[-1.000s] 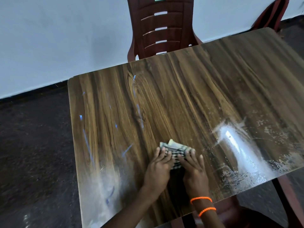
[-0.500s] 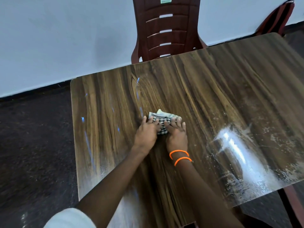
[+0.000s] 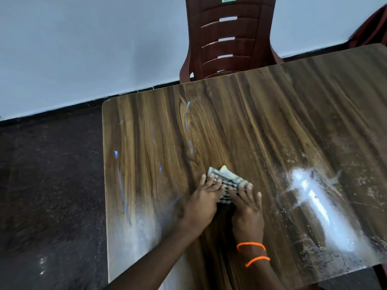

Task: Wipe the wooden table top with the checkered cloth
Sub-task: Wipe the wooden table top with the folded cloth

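The folded checkered cloth (image 3: 228, 181) lies on the wooden table top (image 3: 261, 126), a little left of its middle. My left hand (image 3: 204, 200) presses flat on the cloth's left part with straight fingers. Beside it, my right hand (image 3: 247, 203), with two orange bands on the wrist, presses on the cloth's right part. Both palms cover the near half of the cloth. Whitish smears show on the table at the right (image 3: 310, 197) and near the left front edge (image 3: 134, 231).
A dark red plastic chair (image 3: 228, 38) stands at the table's far edge against a white wall. Part of another red chair (image 3: 370, 28) shows at the far right corner. Dark floor (image 3: 48, 185) lies left of the table.
Both hands pushed the cloth away across the table, then drew it back toward me and slightly right. The camera view shifted too.
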`<action>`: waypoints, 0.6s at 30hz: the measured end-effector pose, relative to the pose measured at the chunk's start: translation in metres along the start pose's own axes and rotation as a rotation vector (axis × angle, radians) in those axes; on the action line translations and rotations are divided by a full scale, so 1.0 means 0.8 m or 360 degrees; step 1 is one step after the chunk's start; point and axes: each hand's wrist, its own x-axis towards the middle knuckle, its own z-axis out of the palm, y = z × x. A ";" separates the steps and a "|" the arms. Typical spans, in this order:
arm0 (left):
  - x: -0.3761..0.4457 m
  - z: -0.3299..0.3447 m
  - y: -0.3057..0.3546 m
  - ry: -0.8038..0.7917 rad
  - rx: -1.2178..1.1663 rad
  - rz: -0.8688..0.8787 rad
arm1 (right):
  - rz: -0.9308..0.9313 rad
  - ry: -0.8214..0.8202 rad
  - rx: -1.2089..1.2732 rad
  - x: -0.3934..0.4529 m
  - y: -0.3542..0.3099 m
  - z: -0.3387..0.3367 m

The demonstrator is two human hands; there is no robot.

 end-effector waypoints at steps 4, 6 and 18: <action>0.089 -0.013 0.000 -0.0056 0.0080 -0.0019 | 0.0183 0.0096 0.0012 0.079 0.003 -0.009; 0.122 -0.021 -0.013 -0.0080 0.0139 -0.0140 | 0.0176 0.0083 -0.0013 0.123 -0.005 -0.008; 0.071 -0.056 -0.119 -0.0066 0.0237 -0.0434 | -0.0286 -0.0251 -0.0142 0.149 -0.094 0.045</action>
